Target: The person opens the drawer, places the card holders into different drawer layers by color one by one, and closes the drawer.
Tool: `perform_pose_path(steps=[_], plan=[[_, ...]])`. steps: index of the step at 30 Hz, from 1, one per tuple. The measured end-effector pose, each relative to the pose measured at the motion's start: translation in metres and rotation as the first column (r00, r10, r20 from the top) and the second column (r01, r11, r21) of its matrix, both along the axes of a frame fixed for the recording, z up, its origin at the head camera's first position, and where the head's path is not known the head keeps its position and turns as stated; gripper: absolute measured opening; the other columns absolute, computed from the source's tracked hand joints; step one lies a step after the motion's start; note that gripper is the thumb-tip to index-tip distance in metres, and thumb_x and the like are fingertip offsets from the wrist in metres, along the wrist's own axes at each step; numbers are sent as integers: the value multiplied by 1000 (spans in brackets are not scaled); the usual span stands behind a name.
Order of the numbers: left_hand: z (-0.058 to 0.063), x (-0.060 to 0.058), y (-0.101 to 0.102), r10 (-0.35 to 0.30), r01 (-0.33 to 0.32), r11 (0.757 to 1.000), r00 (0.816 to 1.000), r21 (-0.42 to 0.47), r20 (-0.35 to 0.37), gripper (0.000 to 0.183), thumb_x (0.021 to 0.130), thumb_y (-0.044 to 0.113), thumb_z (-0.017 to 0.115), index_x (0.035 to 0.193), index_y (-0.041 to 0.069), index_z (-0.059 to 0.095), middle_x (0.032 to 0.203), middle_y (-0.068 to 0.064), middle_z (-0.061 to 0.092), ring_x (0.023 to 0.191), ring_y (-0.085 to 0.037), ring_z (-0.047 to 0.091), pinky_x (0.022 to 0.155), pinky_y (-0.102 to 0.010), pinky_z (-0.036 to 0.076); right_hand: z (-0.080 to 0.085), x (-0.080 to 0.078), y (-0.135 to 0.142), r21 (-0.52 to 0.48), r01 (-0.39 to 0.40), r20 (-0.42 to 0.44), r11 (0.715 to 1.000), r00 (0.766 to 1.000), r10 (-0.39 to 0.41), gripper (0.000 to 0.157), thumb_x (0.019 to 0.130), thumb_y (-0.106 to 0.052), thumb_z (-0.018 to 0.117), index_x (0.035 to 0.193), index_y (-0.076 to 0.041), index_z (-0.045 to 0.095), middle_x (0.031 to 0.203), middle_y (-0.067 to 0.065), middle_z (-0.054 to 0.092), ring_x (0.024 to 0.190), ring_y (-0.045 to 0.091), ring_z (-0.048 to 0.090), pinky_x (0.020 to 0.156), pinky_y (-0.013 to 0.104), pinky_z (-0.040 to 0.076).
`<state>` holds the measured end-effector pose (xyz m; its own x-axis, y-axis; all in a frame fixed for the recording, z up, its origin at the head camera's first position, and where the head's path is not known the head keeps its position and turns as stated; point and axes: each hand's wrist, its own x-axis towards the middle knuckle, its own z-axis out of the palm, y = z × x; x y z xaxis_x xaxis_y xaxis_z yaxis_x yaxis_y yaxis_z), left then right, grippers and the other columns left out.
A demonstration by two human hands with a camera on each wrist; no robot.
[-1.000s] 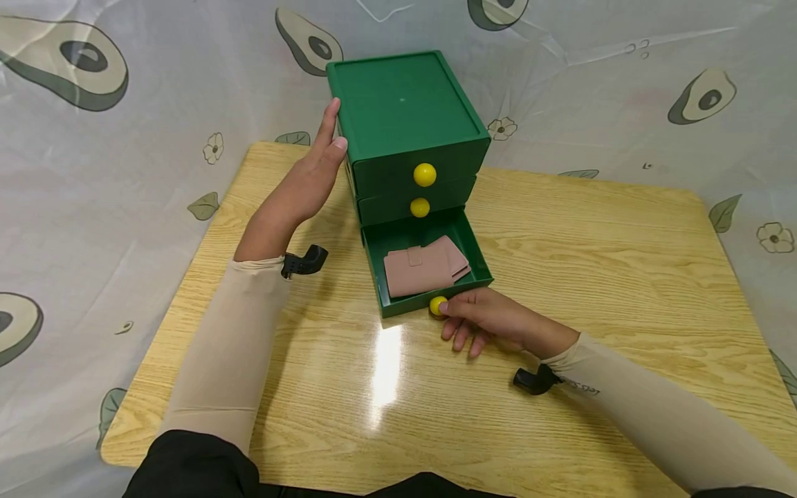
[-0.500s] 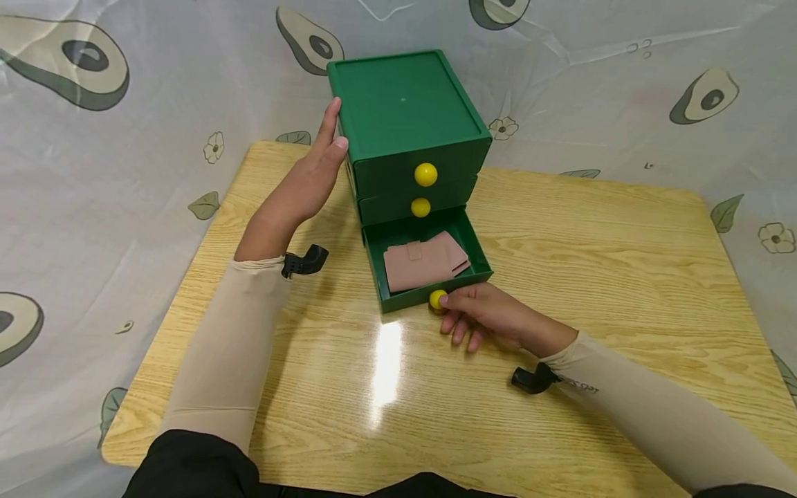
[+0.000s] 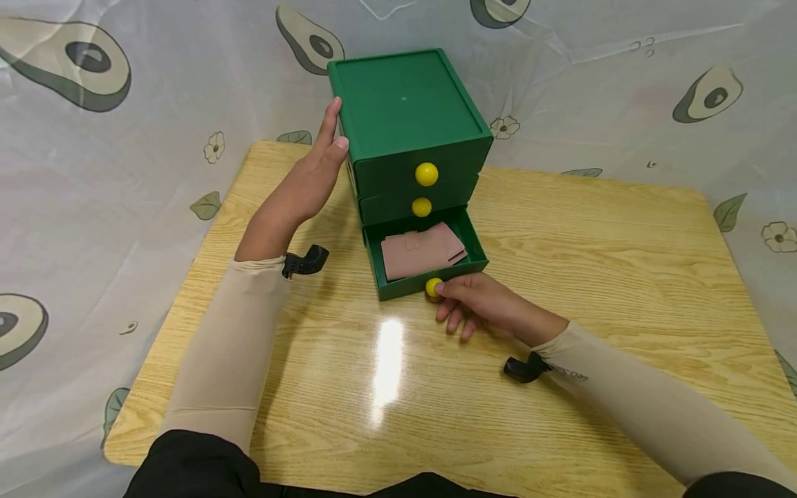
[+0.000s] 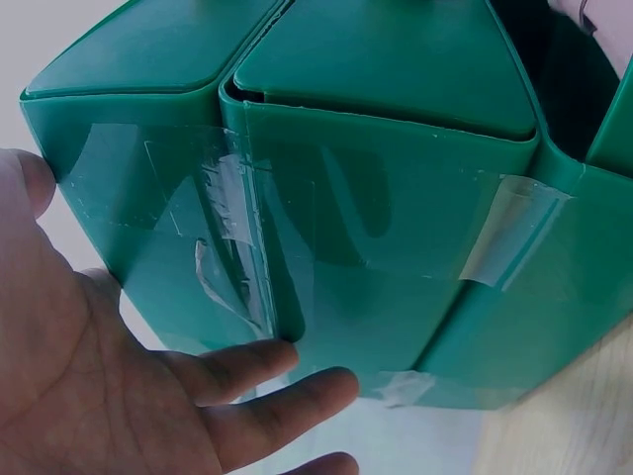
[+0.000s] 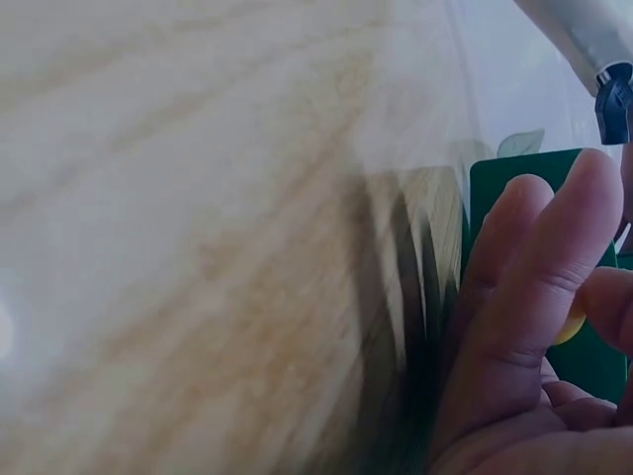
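Observation:
A green drawer cabinet (image 3: 405, 104) with yellow knobs stands at the back of the table. Its bottom drawer (image 3: 405, 285) is pulled partway out, and a pink wallet (image 3: 411, 257) lies inside. My right hand (image 3: 486, 301) pinches that drawer's yellow knob (image 3: 434, 287) between thumb and index finger, the other fingers loose below; in the right wrist view the knob (image 5: 570, 325) is mostly hidden behind fingers. Against the cabinet's left side rests my left hand (image 3: 305, 183), fingers extended. The left wrist view shows this hand (image 4: 109, 386) beside the taped green side wall (image 4: 346, 228).
The upper drawer (image 3: 386, 177) and middle drawer (image 3: 386, 206) are closed. Clear tape (image 4: 514, 233) runs across the cabinet's side. A wood-grain table (image 3: 591, 256) lies under everything, with an avocado-patterned sheet (image 3: 591, 90) behind it.
The bottom drawer has slid somewhat inward toward the cabinet, with my right hand moving along on its knob. The wallet has travelled with the drawer. My left hand has stayed in place.

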<state>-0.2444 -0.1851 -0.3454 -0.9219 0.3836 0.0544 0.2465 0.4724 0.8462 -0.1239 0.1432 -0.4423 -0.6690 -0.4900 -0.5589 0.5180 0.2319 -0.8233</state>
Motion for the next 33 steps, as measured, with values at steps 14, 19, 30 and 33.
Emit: perform_pose_path(steps=[14,19,30,33], plan=[[-2,0,0,-1,1,1000,1000,4,7,65,116,56,25,169,53,-13,179,17,-8,165,-39,13,130,-66,13,-5,-32,-10,-16,86,12,996,996,-86,43,115,-33,55,129,5,67,89,5,74,65,13,67,53,26,56],[-2,0,1,3,-3,1000,1000,2,4,65,116,56,24,169,52,-13,179,17,-8,166,-35,10,130,-64,11,-6,-45,-14,-37,107,16,994,994,-106,44,114,-34,56,131,5,67,89,4,74,65,12,67,54,25,55],[-1,0,1,-3,3,1000,1000,15,-6,66,116,54,25,170,50,-13,179,17,-9,166,-35,9,131,-63,10,-7,-68,-22,-49,129,-8,990,992,-129,45,114,-35,56,131,5,66,88,3,74,65,10,68,54,22,54],[-1,0,1,-1,1,1000,1000,12,-5,65,116,54,25,170,51,-12,179,18,-9,166,-36,9,131,-64,10,-7,-73,-24,-56,136,-17,989,990,-137,46,114,-36,56,130,6,66,87,2,74,64,10,68,54,22,54]])
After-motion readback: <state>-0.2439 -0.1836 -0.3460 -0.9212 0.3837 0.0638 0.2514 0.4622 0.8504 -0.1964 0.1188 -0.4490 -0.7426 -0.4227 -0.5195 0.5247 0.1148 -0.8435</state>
